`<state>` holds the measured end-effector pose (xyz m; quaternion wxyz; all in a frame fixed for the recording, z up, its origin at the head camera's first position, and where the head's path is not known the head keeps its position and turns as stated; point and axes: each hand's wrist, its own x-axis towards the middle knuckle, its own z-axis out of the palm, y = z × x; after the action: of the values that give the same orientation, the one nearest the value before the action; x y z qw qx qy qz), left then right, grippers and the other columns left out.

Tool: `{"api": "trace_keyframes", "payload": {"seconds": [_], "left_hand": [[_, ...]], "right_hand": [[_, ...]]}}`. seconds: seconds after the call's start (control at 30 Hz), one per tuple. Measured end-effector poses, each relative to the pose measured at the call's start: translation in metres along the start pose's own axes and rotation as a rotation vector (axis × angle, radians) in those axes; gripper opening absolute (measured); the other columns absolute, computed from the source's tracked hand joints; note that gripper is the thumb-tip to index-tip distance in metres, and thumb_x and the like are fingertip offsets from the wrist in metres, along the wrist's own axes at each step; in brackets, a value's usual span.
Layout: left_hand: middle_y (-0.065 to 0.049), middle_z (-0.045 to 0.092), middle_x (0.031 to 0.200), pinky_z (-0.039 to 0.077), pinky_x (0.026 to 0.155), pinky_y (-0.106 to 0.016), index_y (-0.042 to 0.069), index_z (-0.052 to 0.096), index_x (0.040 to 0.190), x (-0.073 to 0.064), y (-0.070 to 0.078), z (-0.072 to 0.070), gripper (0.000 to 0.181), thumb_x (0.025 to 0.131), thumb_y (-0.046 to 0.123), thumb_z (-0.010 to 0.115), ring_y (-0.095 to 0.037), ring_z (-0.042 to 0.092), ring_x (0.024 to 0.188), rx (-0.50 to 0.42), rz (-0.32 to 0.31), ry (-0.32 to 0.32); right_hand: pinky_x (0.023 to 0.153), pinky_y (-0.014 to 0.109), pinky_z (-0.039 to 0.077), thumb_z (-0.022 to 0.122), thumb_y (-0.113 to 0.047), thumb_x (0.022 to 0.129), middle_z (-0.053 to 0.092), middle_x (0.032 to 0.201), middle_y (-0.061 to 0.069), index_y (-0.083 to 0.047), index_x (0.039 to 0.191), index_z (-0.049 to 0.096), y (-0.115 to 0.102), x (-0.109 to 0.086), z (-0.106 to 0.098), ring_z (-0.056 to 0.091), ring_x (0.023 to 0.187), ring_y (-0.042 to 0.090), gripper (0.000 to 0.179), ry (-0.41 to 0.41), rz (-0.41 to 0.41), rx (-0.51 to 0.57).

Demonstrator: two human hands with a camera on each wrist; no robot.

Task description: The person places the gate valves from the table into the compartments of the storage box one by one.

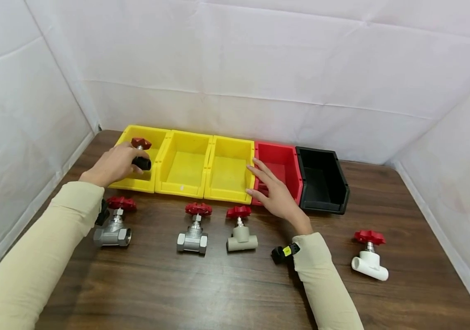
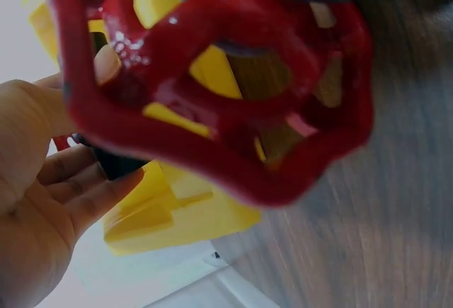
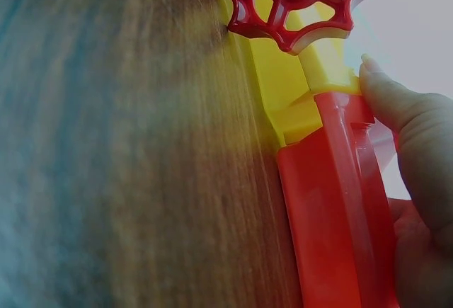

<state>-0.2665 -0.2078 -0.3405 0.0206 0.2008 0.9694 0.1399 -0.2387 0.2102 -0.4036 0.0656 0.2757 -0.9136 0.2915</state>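
Note:
My left hand grips a black valve with a red handwheel over the leftmost yellow bin. In the left wrist view its fingers curl around the black body, and a nearer red handwheel covers much of that view. My right hand hovers at the red bin, fingers spread and holding nothing, the fingertips near the rim shared with the neighbouring yellow bin. In the right wrist view the thumb shows beside the red bin's front.
Two metal valves with red handwheels, a grey-beige plastic valve and a white plastic valve stand on the wooden table. Another yellow bin and a black bin complete the row before a white cloth wall.

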Motion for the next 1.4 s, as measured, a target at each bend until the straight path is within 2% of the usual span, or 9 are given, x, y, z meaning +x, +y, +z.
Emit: {"api": "trace_keyframes", "payload": {"seconds": [0.27, 0.47, 0.73, 1.03, 1.4], "left_hand": [[-0.026, 0.056, 0.119, 0.044, 0.084, -0.056, 0.001, 0.064, 0.120, 0.005, -0.004, 0.003, 0.036, 0.085, 0.008, 0.072, -0.040, 0.050, 0.108, 0.010, 0.011, -0.027], [-0.027, 0.058, 0.116, 0.042, 0.089, -0.055, -0.001, 0.065, 0.118, 0.009, -0.008, 0.008, 0.037, 0.084, 0.009, 0.074, -0.041, 0.052, 0.107, 0.038, 0.036, -0.028], [-0.028, 0.057, 0.119, 0.041, 0.088, -0.057, -0.001, 0.064, 0.119, 0.009, -0.010, 0.010, 0.038, 0.084, 0.011, 0.074, -0.043, 0.049, 0.110, 0.031, -0.004, -0.046], [-0.028, 0.056, 0.121, 0.039, 0.092, -0.056, -0.002, 0.063, 0.120, 0.010, -0.010, 0.012, 0.039, 0.085, 0.012, 0.073, -0.043, 0.050, 0.110, 0.024, -0.005, -0.075], [-0.028, 0.058, 0.120, 0.040, 0.093, -0.055, -0.003, 0.065, 0.117, 0.013, -0.008, 0.013, 0.037, 0.083, 0.007, 0.074, -0.043, 0.052, 0.109, 0.007, 0.010, -0.065]], "right_hand": [[0.095, 0.042, 0.045, 0.065, -0.036, 0.091, 0.017, 0.158, -0.008, -0.026, 0.150, 0.033, -0.001, 0.001, 0.001, 0.043, 0.128, 0.024, 0.068, -0.004, 0.004, 0.004], [0.095, 0.042, 0.044, 0.065, -0.036, 0.091, 0.017, 0.158, -0.007, -0.027, 0.150, 0.033, -0.002, 0.001, 0.001, 0.044, 0.127, 0.024, 0.067, 0.000, -0.002, 0.009], [0.096, 0.042, 0.044, 0.064, -0.036, 0.091, 0.016, 0.158, -0.007, -0.024, 0.150, 0.034, -0.004, 0.003, 0.003, 0.044, 0.127, 0.023, 0.067, -0.008, -0.007, 0.007], [0.096, 0.042, 0.044, 0.064, -0.037, 0.091, 0.017, 0.158, -0.007, -0.025, 0.150, 0.034, -0.005, 0.002, 0.003, 0.044, 0.127, 0.023, 0.067, -0.009, 0.001, 0.002], [0.096, 0.043, 0.044, 0.064, -0.038, 0.091, 0.016, 0.158, -0.008, -0.025, 0.150, 0.034, -0.002, 0.001, 0.002, 0.043, 0.128, 0.024, 0.067, -0.011, 0.006, 0.011]]}}
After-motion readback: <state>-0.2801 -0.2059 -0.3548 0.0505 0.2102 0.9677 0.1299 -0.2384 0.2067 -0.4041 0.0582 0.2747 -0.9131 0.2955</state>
